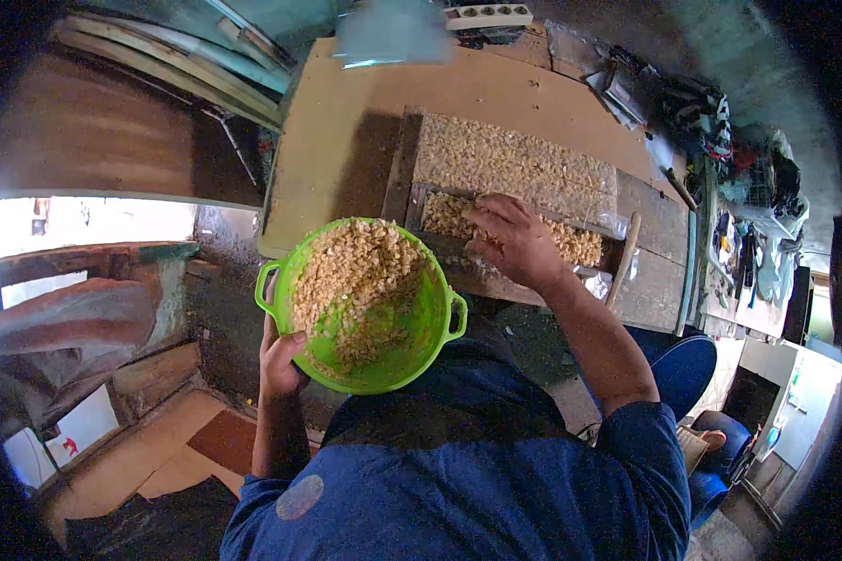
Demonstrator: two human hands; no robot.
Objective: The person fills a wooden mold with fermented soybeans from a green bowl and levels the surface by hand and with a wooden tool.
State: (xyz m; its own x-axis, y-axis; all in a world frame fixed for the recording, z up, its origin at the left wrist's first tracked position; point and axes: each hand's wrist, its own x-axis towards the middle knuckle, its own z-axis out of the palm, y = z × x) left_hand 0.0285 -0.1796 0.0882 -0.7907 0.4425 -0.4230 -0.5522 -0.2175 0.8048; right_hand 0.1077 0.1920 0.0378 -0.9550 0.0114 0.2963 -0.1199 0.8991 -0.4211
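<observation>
While a lime-green two-handled basin is clasped at its near-left rim by the left hand, pale bean-like pieces are apparently being spread.
Right of the basin, the near strip is covered by the loosely curved right hand; whether any are pinched cannot be told. Even levelling beside the film-covered far slab is probably called for.

A plain, dark blue fabric shirt with short sleeves covers the person's torso, its lower front falling into near-black shade. The loose right sleeve ends near the elbow. Toward the left sleeve sits a round, pale greyish spot, print or light unclear. Both forearms are bare, as are the left hand and right hand.
</observation>
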